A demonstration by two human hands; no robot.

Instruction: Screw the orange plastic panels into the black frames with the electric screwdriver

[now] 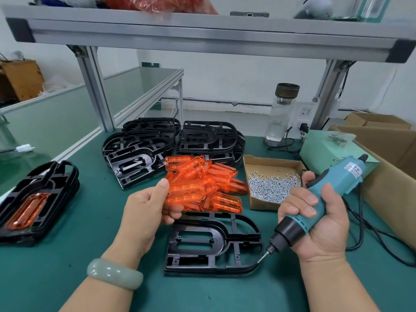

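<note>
A bare black frame [213,242] lies flat on the green mat in front of me. Above its far left corner my left hand [150,206] pinches a clear orange panel [186,192] between thumb and fingers. Behind it lies a loose pile of orange panels [216,176]. My right hand [315,224] grips the teal electric screwdriver [326,192], its bit pointing down-left beside the frame's right edge. An open cardboard box of small silver screws [270,185] sits to the right of the pile.
Stacks of empty black frames [171,140] stand at the back. A stack with an orange panel fitted in the top frame [33,201] lies far left. A glass bottle [281,113], a pale green power unit [324,149], cables and cardboard boxes [387,149] crowd the right.
</note>
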